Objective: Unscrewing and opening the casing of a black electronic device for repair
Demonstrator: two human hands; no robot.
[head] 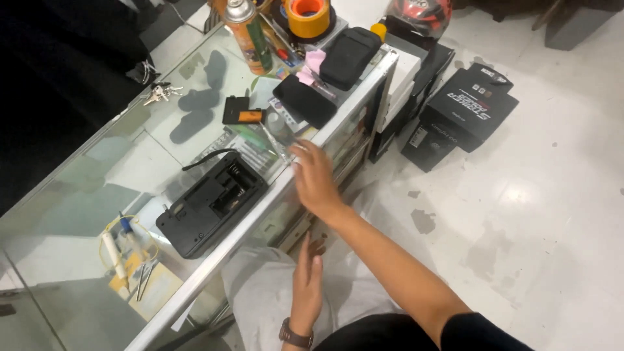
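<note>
Your left hand (307,276) hangs nearest you, low over your lap with a watch (296,337) on the wrist — fingers straight and spread, holding nothing. Your right hand (315,179) reaches out over the edge of the glass counter (84,188), open and blurred, fingers loose and gripping nothing. Just beyond its fingertips lies a thin screwdriver (276,144) on the glass — very near, though I cannot tell whether you touch it. To the left of that hand sits a black device (211,203) with its compartment open. Farther back stand a spray can (248,36) and an orange tape roll (307,16).
</note>
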